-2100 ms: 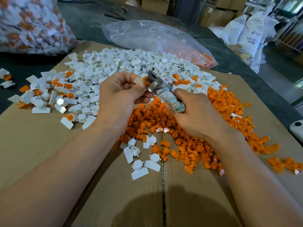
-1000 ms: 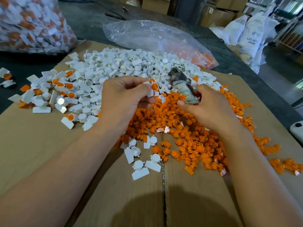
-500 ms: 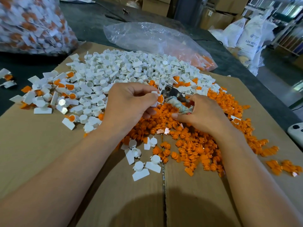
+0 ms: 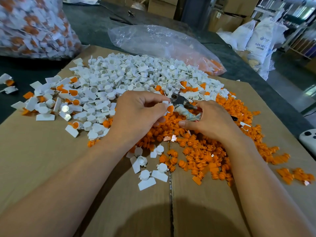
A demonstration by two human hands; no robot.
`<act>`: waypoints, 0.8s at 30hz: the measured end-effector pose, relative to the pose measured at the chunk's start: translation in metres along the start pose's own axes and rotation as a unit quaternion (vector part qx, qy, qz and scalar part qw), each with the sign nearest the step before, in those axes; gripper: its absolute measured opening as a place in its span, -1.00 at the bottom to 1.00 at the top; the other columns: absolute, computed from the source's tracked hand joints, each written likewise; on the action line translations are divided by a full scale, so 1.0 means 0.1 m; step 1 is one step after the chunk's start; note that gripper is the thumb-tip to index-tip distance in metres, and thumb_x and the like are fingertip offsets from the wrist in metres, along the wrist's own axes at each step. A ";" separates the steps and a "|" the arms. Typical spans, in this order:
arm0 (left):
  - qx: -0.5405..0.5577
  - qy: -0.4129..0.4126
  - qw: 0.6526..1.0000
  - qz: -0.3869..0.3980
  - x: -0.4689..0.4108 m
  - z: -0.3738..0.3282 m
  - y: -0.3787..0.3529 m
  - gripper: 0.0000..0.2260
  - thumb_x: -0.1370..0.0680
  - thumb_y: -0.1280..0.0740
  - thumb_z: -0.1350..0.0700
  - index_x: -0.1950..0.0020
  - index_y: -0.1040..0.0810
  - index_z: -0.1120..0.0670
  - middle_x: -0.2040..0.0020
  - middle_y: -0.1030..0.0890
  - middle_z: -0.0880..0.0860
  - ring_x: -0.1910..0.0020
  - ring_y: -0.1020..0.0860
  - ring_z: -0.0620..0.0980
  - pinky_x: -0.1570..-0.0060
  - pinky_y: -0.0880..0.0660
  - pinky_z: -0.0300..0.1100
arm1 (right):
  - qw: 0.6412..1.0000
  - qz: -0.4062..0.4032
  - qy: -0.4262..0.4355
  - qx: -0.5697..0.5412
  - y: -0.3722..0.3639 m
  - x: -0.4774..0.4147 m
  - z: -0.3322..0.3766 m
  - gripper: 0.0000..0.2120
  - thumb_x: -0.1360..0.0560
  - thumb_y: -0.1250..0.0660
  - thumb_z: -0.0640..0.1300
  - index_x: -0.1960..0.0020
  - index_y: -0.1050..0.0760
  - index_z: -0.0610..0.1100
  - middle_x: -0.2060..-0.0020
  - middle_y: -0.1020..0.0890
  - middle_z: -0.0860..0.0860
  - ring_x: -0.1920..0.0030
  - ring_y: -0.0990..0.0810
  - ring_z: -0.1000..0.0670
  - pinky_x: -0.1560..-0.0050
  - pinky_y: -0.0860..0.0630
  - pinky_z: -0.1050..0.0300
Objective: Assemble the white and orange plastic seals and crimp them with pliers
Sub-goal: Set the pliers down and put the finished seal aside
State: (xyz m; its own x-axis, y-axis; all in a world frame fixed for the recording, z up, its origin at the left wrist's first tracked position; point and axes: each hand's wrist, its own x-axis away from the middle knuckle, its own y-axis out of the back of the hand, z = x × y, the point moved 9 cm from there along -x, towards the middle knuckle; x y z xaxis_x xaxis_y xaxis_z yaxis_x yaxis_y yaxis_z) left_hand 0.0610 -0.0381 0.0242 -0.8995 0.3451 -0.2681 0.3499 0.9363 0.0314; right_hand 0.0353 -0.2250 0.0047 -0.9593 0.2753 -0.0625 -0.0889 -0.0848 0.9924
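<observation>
Head view, frame centre: a white and orange seal [image 4: 168,107] was pinched in the fingertips of the left hand [image 4: 138,113]. The pliers [image 4: 181,103] were gripped by the curled right hand [image 4: 211,121], jaws just beside the seal. Squaring the seal fully between the jaws before squeezing was judged best.

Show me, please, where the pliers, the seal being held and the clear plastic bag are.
pliers [image 4: 178,99], head view, on the metal head.
seal [image 4: 170,109], head view, on its orange face.
plastic bag [image 4: 153,40], head view, on its crumpled upper side.
</observation>
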 end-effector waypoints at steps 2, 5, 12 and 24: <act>-0.002 0.000 1.000 0.003 0.00 0.00 -0.01 -0.76 -0.48 -0.37 0.27 0.22 -0.63 -0.08 0.38 -0.65 -0.06 0.41 -0.62 -0.02 0.42 -0.52 -0.28 | 1.000 0.003 -0.001 -0.002 -0.01 0.00 0.00 -0.17 -0.24 -0.32 0.39 -0.30 -0.35 -0.14 -0.21 -0.44 -0.10 -0.20 -0.40 -0.10 -0.11 -0.33 0.04; -0.009 0.002 1.000 0.007 0.01 -0.01 -0.02 -0.77 -0.48 -0.37 0.26 0.23 -0.62 -0.08 0.40 -0.63 -0.13 0.43 -0.61 -0.04 0.43 -0.52 -0.28 | 1.000 0.008 -0.003 -0.012 -0.02 0.00 0.00 -0.16 -0.23 -0.32 0.39 -0.30 -0.35 -0.14 -0.21 -0.43 -0.11 -0.22 -0.38 -0.11 -0.14 -0.32 0.04; 0.002 0.013 1.000 0.009 -0.01 0.01 -0.03 -0.76 -0.47 -0.36 0.28 0.24 -0.62 -0.06 0.43 -0.63 -0.09 0.47 -0.59 -0.06 0.46 -0.51 -0.27 | 0.999 0.030 -0.004 -0.023 -0.05 0.01 0.01 -0.09 -0.16 -0.26 0.43 -0.33 -0.33 -0.12 -0.24 -0.39 -0.10 -0.28 -0.30 -0.11 -0.20 -0.27 0.04; 0.012 0.029 0.999 0.007 -0.02 0.04 -0.03 -0.77 -0.47 -0.36 0.31 0.23 -0.62 -0.03 0.46 -0.61 -0.05 0.48 -0.59 -0.06 0.48 -0.50 -0.29 | 0.981 -0.083 0.060 -0.168 0.26 0.07 0.14 -0.47 -0.24 -0.43 0.23 -0.14 -0.47 0.05 -0.07 -0.42 0.15 -0.12 -0.36 0.19 -0.02 -0.22 0.37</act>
State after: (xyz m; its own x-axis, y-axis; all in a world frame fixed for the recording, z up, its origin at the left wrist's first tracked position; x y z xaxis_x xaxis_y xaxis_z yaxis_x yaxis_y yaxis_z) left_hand 0.0629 -0.0414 0.0212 -0.9082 0.3613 -0.2112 0.3674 0.9300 0.0113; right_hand 0.0303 -0.2117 0.0313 -0.9472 0.1988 -0.2514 -0.3095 -0.3639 0.8785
